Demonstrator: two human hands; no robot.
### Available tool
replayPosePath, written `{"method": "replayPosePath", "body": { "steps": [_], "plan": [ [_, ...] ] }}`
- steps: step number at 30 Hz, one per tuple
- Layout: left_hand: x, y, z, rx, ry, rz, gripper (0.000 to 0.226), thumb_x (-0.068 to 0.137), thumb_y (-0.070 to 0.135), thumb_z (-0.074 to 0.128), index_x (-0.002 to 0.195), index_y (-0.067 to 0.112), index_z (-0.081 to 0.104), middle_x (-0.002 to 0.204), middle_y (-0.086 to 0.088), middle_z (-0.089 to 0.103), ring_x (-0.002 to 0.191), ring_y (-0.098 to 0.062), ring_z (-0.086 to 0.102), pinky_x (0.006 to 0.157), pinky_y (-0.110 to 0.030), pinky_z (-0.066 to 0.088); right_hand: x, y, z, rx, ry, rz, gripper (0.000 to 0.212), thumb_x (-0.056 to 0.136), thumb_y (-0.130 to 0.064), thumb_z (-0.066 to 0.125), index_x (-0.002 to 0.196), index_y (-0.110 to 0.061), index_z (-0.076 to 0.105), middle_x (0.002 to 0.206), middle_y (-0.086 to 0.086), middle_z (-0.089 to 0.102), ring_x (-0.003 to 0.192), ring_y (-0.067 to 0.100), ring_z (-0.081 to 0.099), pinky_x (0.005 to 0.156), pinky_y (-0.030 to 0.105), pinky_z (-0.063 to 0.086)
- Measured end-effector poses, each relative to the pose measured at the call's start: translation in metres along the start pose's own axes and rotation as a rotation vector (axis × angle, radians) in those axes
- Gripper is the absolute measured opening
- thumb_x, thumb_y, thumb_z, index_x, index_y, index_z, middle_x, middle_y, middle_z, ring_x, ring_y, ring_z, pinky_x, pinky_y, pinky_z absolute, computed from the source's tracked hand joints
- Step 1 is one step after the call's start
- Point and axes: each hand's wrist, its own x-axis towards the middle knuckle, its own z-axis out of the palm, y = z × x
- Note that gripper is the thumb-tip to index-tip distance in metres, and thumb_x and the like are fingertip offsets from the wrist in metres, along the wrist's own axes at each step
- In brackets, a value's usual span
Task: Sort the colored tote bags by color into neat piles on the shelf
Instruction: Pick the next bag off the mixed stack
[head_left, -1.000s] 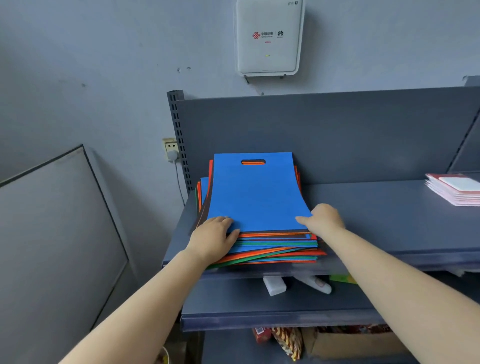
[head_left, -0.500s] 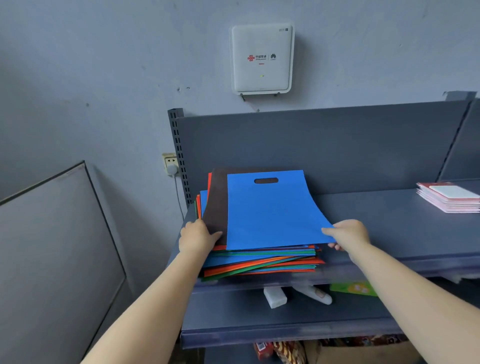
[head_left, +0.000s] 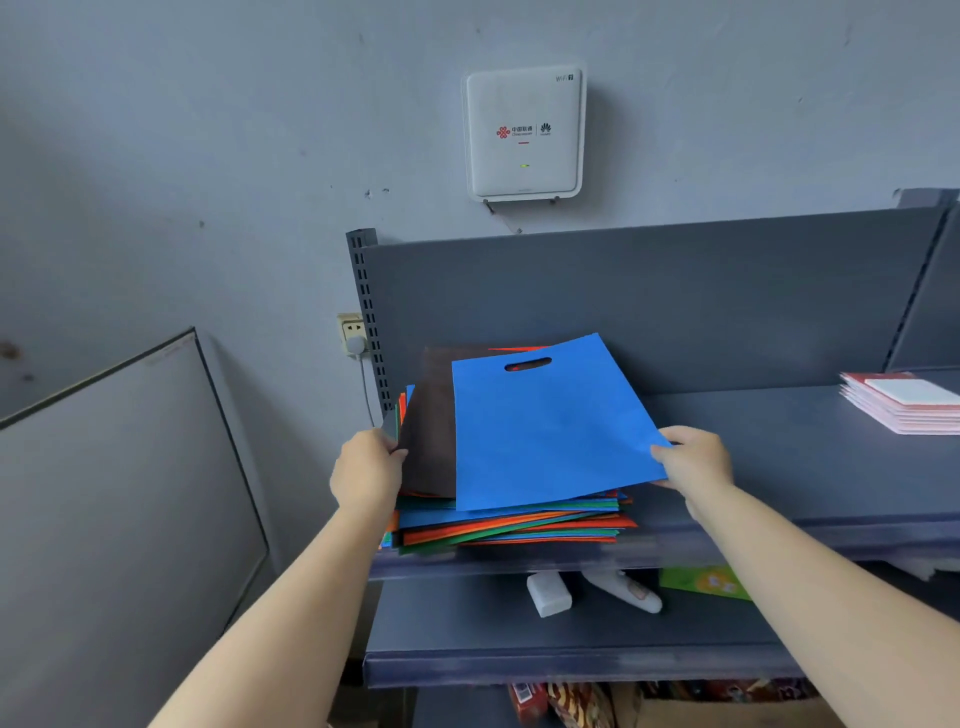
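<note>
A mixed stack of tote bags (head_left: 511, 525) in blue, orange, green and red lies at the left end of the grey shelf (head_left: 810, 467). My right hand (head_left: 693, 462) pinches the near right corner of the top blue bag (head_left: 545, 431), which sits skewed to the right over the stack. Under it a dark brown bag (head_left: 428, 431) shows on the left. My left hand (head_left: 366, 470) grips the stack's left edge at the brown bag.
A pile of pink and white booklets (head_left: 906, 400) lies at the shelf's right end. The lower shelf (head_left: 519, 639) holds white bottles (head_left: 548, 595) and a green packet (head_left: 706, 582). A wall socket (head_left: 353, 332) and a grey board (head_left: 119, 493) are at left.
The blue bag has slid right and turned off the stack in my right hand, uncovering the brown bag. My left hand moved from the stack's front edge to its left edge.
</note>
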Motion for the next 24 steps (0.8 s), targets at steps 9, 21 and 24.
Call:
{"method": "replayPosePath", "body": {
  "steps": [9,21,24],
  "plan": [
    [-0.038,-0.007,-0.025,-0.351,0.172,0.052,0.016,0.088,0.006,0.058,0.073,0.010,0.057,0.077,-0.008,0.062,0.074,-0.036,0.060,0.066,-0.043,0.053,-0.025,0.000,-0.024,0.195,-0.124,-0.025,0.030,0.093,0.007,0.043,0.098,-0.013,0.065,0.102,0.005,0.065,0.091,0.023,0.063,0.067,0.030,0.052],
    [-0.183,-0.016,-0.110,-0.702,0.536,-0.014,0.011,0.087,0.009,0.066,0.076,0.010,0.063,0.080,-0.013,0.069,0.063,-0.014,0.056,0.064,-0.015,0.052,-0.109,0.020,-0.081,0.641,-0.365,0.108,0.030,0.098,0.005,0.043,0.121,-0.003,0.059,0.116,0.009,0.061,0.090,0.019,0.062,0.080,0.033,0.049],
    [-0.228,-0.033,-0.147,-0.728,0.605,-0.033,0.021,0.086,0.010,0.068,0.068,0.021,0.062,0.070,-0.007,0.067,0.061,-0.015,0.055,0.075,-0.046,0.057,-0.141,0.019,-0.085,0.725,-0.448,0.132,0.031,0.098,0.003,0.044,0.125,-0.003,0.057,0.117,0.009,0.061,0.090,0.017,0.063,0.073,0.028,0.050]
  ]
}}
